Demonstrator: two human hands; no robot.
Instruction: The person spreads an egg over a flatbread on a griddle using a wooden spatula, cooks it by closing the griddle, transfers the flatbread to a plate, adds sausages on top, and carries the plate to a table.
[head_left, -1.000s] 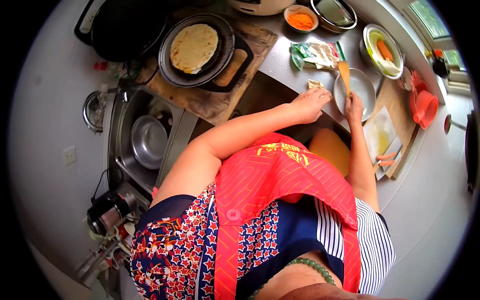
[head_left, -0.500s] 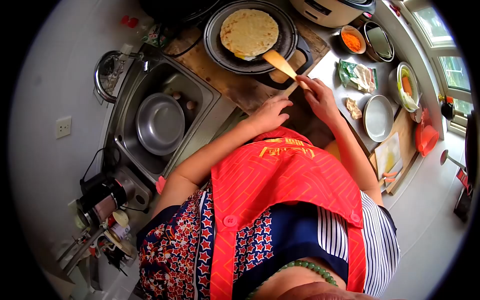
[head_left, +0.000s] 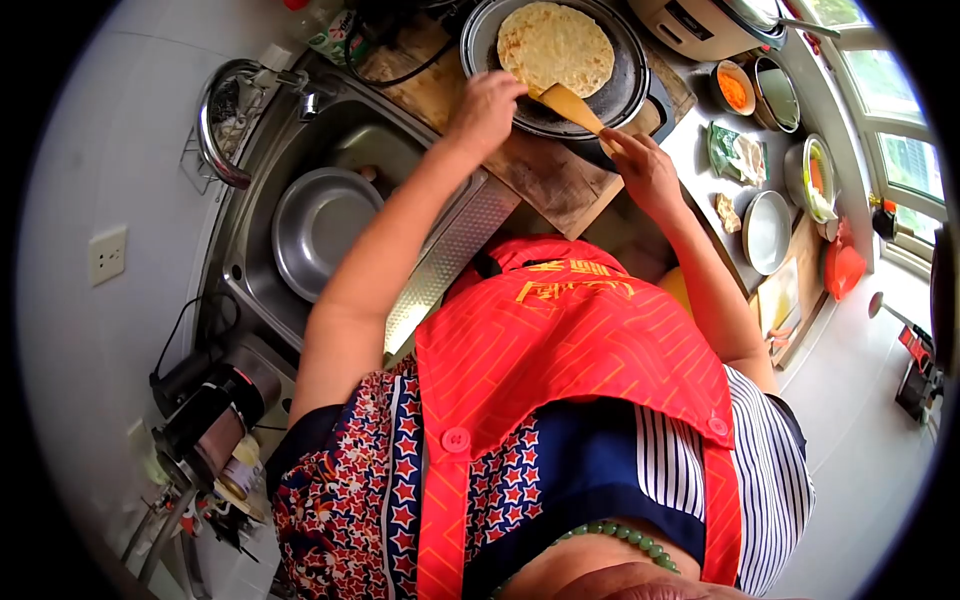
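A round browned flatbread [head_left: 556, 48] lies in a dark round pan [head_left: 482, 45] at the top. My right hand [head_left: 648, 172] is closed around the handle of a wooden spatula [head_left: 572, 107], whose blade reaches the near edge of the flatbread. Over the pan's left rim, my left hand [head_left: 484, 112] has its fingers drawn together at the flatbread's lower left edge, beside the spatula blade. Whatever is between those fingertips, if anything, is too small to make out.
Left of the pan is a sink [head_left: 258, 215] holding a metal basin [head_left: 322, 228]. A wooden board [head_left: 560, 185] lies beneath the pan. To the right stand a rice cooker [head_left: 700, 25], a bowl of orange shreds [head_left: 735, 90], a green packet [head_left: 735, 152] and a grey bowl [head_left: 767, 232].
My left hand has moved up from near the apron to the flatbread's edge. My right hand still holds the spatula. The view has shifted a little, with the pan now farther right.
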